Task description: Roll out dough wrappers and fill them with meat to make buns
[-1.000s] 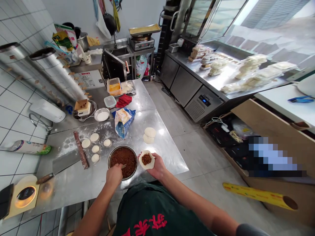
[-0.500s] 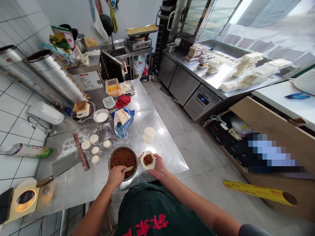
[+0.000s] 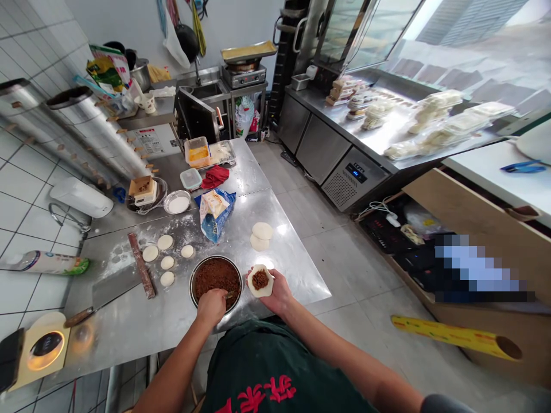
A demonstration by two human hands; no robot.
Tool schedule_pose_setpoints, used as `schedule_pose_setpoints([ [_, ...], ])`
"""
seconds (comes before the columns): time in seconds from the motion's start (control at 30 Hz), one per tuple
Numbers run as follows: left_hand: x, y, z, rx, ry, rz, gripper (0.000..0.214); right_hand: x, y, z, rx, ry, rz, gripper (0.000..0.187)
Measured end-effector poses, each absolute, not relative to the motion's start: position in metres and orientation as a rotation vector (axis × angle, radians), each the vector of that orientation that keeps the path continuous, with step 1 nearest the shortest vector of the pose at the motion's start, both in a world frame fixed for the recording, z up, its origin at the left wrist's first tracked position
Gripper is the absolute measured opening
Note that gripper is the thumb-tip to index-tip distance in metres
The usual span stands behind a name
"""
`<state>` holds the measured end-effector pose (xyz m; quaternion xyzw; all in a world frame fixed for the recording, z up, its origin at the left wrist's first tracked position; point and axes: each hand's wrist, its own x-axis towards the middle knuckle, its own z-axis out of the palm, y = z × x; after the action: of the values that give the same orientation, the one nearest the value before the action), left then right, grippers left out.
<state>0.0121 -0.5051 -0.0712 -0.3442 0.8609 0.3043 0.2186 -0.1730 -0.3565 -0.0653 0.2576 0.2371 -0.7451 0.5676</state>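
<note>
In the head view my left hand (image 3: pixel 212 308) is closed around the handle of a small filling spatula (image 3: pixel 231 294), whose tip is down in the brown filling. That filling lies in a round metal bowl (image 3: pixel 192 275) near the table's front edge. To the right of the bowl, my right hand (image 3: pixel 279 292) cradles a round dough wrapper (image 3: pixel 267 290) from beneath, its fingers partly hidden. A mound of brown filling (image 3: pixel 260 279) sits in the wrapper's middle. Two flat overlapping wrappers (image 3: pixel 262 232) lie behind it on the metal table.
Several small dough rounds (image 3: pixel 167 263), a rolling pin (image 3: pixel 141 265) and a cleaver (image 3: pixel 114 285) lie to the left on the steel table (image 3: pixel 181 332). A blue flour bag (image 3: pixel 215 218) stands behind the bowl, near a bowl of white powder (image 3: pixel 177 202) and a red cloth (image 3: pixel 214 178).
My left hand has moved slightly right and forward over the bowl, and the spatula shows less above the filling. My right hand with the wrapper has barely moved.
</note>
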Motion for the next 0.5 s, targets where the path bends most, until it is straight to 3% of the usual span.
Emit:
schedule_pose_setpoints([
  [0.33, 0.032, -0.526, -0.073, -1.049, 2.112, 1.379, 0.036, -0.174, -0.362, -0.075, 0.622, 0.691, -1.748, 0.021],
  [0.5, 0.032, -0.533, -0.052, -1.135, 2.027, 1.619, 0.050, -0.165, -0.378, -0.080, 0.601, 0.751, -1.711, 0.023],
])
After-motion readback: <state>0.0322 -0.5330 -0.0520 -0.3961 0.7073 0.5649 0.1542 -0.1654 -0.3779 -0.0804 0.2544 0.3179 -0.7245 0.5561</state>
